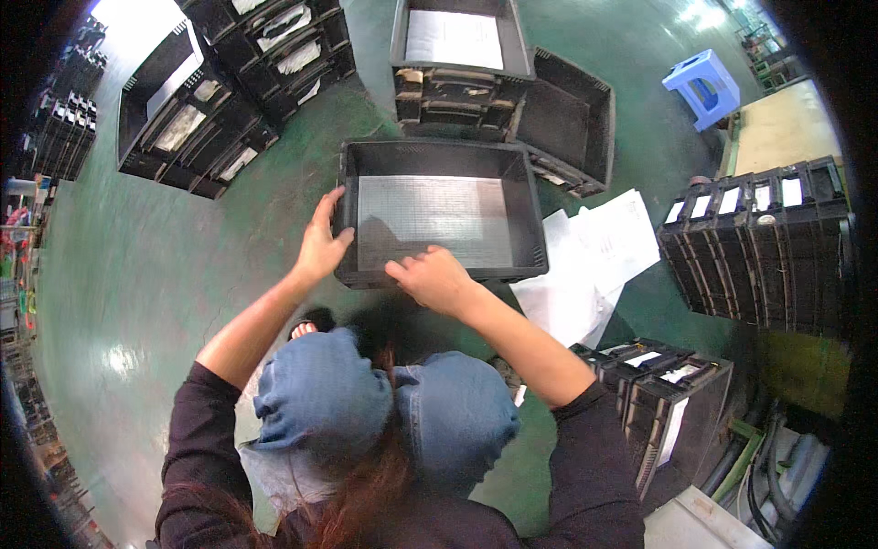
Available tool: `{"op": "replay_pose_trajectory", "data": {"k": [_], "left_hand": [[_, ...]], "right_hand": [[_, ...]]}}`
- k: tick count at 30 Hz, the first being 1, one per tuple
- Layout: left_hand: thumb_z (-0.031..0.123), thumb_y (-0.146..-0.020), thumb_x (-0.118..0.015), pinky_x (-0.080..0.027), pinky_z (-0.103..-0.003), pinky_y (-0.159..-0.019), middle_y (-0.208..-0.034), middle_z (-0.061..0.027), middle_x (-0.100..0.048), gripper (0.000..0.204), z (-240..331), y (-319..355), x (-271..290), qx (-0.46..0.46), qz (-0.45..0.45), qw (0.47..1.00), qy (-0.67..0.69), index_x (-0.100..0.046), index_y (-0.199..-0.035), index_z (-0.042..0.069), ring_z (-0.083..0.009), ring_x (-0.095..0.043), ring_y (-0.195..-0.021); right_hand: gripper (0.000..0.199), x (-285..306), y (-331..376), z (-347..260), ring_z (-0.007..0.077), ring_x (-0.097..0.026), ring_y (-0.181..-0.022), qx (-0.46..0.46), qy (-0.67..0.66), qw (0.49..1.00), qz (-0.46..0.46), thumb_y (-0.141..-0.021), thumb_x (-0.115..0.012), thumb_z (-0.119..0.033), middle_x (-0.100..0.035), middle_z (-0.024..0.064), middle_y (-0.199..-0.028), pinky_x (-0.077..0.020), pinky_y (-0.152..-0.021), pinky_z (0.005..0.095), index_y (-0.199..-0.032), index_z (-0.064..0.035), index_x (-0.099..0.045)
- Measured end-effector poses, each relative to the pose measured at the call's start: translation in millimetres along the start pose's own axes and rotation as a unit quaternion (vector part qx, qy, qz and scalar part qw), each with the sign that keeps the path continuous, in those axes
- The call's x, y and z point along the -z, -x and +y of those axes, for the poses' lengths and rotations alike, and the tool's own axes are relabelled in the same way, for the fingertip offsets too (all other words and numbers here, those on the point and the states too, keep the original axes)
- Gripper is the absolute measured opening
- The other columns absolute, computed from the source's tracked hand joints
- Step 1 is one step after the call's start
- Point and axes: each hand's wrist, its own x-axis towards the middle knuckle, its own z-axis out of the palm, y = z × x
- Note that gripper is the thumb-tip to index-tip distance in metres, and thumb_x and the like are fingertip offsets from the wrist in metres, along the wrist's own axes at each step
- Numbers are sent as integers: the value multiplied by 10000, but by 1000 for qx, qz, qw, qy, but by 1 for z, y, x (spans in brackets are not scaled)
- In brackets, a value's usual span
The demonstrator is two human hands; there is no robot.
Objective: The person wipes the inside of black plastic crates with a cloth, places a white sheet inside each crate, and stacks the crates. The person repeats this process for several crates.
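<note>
Head view, looking down on a seated person's knees in blue denim at lower centre of the frame. A black plastic crate (pixel 439 212), open-topped with a pale grey mesh liner on its floor, sits at the centre of the frame on the green floor (pixel 137 274). The left hand (pixel 322 245) grips the crate's left wall near its lower corner, fingers hooked over the rim and thumb against the outer face. The right hand (pixel 433 277) is closed over the crate's near rim at centre, knuckles up. Just above the crate, at upper centre, stands a stack of black crates (pixel 457 64), the top one also lined in grey, with another black crate (pixel 569 121) tilted against its right side. Loose white sheets (pixel 594 256) lie on the floor just right of the held crate. Further rows of black crates (pixel 215 91) fill the upper left; more black crates (pixel 759 242) stand at the right edge. A blue plastic stool (pixel 702 85) stands at upper right.
</note>
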Motion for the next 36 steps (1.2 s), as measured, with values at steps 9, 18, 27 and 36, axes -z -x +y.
{"op": "replay_pose_trajectory", "data": {"k": [9,18,27,36], "left_hand": [[-92,-743,-526,-290,-407,-1089,-1386,-219,-376,613,-88,-1,-21,-135,85,980,-116,-415,-1320,82,-378,-324,-1337],[-70,-764,-527,-342,-405,-1054,-1390,-221,-369,605,-89,-53,16,-159,-19,981,-110,-421,-1328,121,-389,-345,-1320],[-24,-798,-541,-358,-420,-1044,-1417,-201,-352,578,-82,-50,17,-133,-10,984,-115,-422,-1336,151,-383,-369,-1306],[276,-854,-608,-283,-497,-1070,-1312,-113,-496,552,-57,3,-8,-372,-176,844,-345,-420,-1345,108,-286,-431,-1267]], "right_hand": [[361,-67,1,42,295,-640,-926,-271,-246,930,37,-833,-619,-366,-647,96,-1063,-515,-767,409,-1126,-158,-603],[445,-113,-14,150,358,-655,-899,-483,-65,867,-100,-816,-612,-272,-655,157,-1024,-527,-757,473,-1209,-90,-509],[319,-70,4,85,331,-592,-941,-367,-58,924,93,-725,-688,-192,-605,160,-987,-466,-770,513,-1000,-84,-568],[404,-69,249,133,221,-613,-909,-633,-181,488,573,-782,-700,-119,-646,141,-1051,-470,-827,335,-1116,66,-569]]}}
